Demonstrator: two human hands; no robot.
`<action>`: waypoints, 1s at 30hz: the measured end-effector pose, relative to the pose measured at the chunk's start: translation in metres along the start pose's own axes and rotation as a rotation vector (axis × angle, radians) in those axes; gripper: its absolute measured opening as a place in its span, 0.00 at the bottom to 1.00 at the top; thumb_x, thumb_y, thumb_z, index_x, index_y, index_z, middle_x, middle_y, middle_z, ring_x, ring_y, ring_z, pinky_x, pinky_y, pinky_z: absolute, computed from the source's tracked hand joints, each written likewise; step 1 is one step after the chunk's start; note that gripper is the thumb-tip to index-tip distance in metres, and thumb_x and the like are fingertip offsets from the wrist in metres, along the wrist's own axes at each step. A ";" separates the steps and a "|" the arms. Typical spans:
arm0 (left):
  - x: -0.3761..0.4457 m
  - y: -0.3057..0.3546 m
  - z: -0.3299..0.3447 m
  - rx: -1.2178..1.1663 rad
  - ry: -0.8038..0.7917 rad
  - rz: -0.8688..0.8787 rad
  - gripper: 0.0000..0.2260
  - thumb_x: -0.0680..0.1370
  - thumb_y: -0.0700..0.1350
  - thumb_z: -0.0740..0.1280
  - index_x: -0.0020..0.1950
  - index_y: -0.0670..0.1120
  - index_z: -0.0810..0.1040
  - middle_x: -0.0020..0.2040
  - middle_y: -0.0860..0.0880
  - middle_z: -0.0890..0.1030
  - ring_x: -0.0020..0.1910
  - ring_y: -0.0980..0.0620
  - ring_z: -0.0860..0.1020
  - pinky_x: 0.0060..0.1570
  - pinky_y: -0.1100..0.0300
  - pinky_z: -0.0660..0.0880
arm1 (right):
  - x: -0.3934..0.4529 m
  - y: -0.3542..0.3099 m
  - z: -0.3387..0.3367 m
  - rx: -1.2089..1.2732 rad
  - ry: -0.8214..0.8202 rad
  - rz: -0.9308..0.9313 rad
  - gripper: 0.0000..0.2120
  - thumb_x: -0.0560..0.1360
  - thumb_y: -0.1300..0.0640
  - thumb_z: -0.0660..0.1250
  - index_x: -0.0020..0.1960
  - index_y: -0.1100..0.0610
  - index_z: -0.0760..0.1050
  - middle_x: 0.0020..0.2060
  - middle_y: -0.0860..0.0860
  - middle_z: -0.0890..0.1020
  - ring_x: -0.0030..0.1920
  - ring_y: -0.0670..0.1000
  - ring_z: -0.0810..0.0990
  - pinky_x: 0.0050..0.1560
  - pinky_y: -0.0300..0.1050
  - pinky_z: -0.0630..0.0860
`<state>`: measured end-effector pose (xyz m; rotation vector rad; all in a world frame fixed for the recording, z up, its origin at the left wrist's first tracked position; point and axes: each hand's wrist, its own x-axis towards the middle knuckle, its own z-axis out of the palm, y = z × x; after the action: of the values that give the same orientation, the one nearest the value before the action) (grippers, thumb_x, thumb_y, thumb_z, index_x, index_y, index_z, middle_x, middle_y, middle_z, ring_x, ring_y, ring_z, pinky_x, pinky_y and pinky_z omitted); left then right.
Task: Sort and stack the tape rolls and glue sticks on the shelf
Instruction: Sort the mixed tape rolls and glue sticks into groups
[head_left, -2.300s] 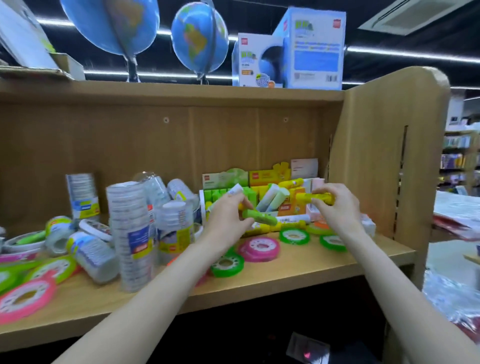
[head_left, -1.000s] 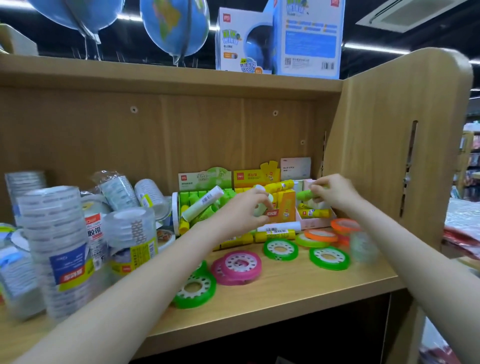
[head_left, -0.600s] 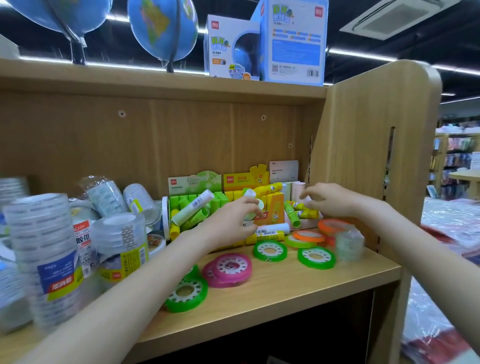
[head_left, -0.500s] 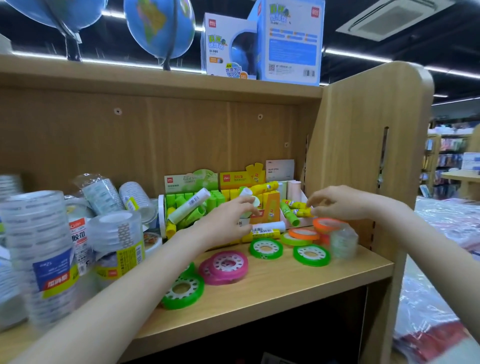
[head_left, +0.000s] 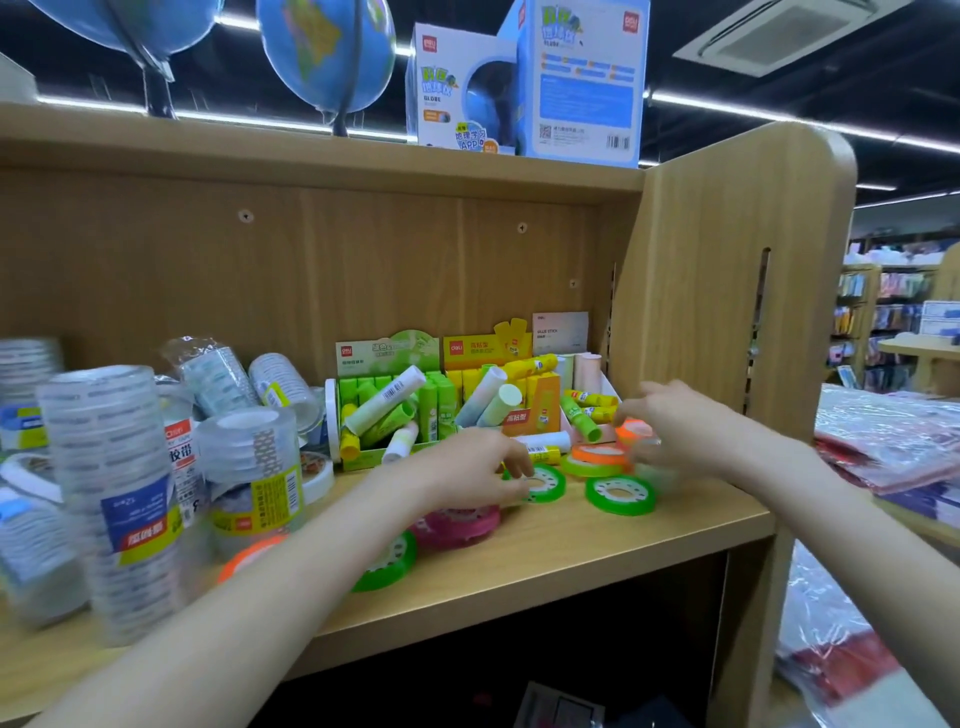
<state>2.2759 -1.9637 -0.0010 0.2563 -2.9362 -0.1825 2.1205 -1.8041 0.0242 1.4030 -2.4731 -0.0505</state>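
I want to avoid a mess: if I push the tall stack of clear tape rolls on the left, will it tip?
Probably yes: the tall stack of clear tape rolls is much taller than wide. Its shiny wrap looks slippery. Neighbouring wrapped rolls might get knocked.

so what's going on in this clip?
A person is tidying a shop shelf of tape rolls and glue sticks. The left hand reaches onto a green tape roll; whether it grips it is unclear. The right hand, blurred, is over the orange tape rolls. Glue sticks lie jumbled in their boxes.
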 end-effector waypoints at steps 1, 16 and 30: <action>-0.001 -0.001 0.001 -0.002 -0.016 -0.012 0.13 0.78 0.51 0.64 0.60 0.48 0.76 0.58 0.50 0.77 0.57 0.53 0.74 0.54 0.60 0.71 | 0.002 -0.006 0.001 -0.020 0.038 -0.016 0.17 0.77 0.46 0.61 0.64 0.50 0.71 0.56 0.51 0.73 0.59 0.54 0.68 0.59 0.51 0.67; -0.002 0.001 0.002 -0.004 0.026 -0.093 0.13 0.77 0.46 0.65 0.60 0.44 0.76 0.57 0.46 0.73 0.56 0.49 0.73 0.52 0.60 0.69 | 0.025 -0.022 0.010 0.497 0.017 -0.138 0.09 0.70 0.57 0.72 0.45 0.49 0.74 0.43 0.48 0.79 0.44 0.47 0.77 0.42 0.38 0.74; -0.008 -0.005 -0.003 -0.063 0.048 -0.114 0.13 0.78 0.49 0.64 0.61 0.48 0.73 0.61 0.47 0.69 0.60 0.51 0.70 0.57 0.60 0.68 | -0.013 0.015 -0.005 0.536 0.023 -0.145 0.10 0.72 0.51 0.70 0.53 0.47 0.75 0.53 0.43 0.77 0.56 0.44 0.73 0.51 0.36 0.69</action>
<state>2.2851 -1.9672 -0.0002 0.4128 -2.8639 -0.2801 2.1151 -1.7848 0.0285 1.7670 -2.4632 0.6370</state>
